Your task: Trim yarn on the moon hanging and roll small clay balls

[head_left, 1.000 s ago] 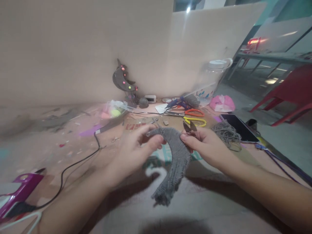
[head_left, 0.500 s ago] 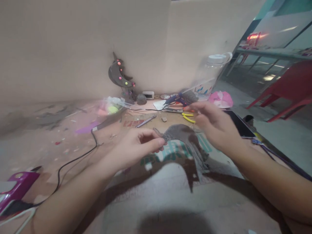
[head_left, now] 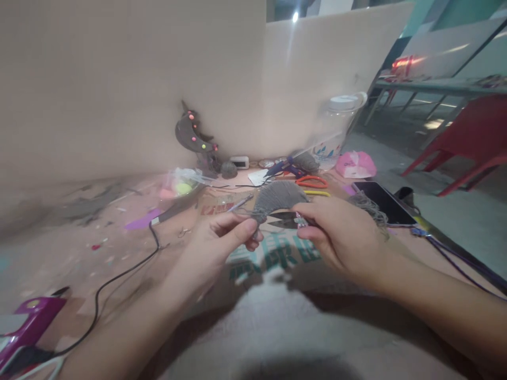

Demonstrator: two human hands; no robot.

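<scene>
A crescent wrapped in grey yarn arches between my two hands above the printed cardboard. My left hand is closed, pinching the crescent's left tip between thumb and fingers. At the other end, my right hand is closed around the crescent, and its right tip is hidden by the fingers. A small shiny, pale bit shows at the right fingertips; its kind is unclear. Loose grey yarn lies behind the right hand.
Orange handles and a yellow handle lie behind the crescent. Farther back are a blue glue gun, a clear bottle and a pink bag. A tablet is at right, a decorated moon against the wall.
My right hand has come down and inward from its raised position and closed on the crescent's right side. The crescent has risen and tilted; my left hand keeps its grip.
</scene>
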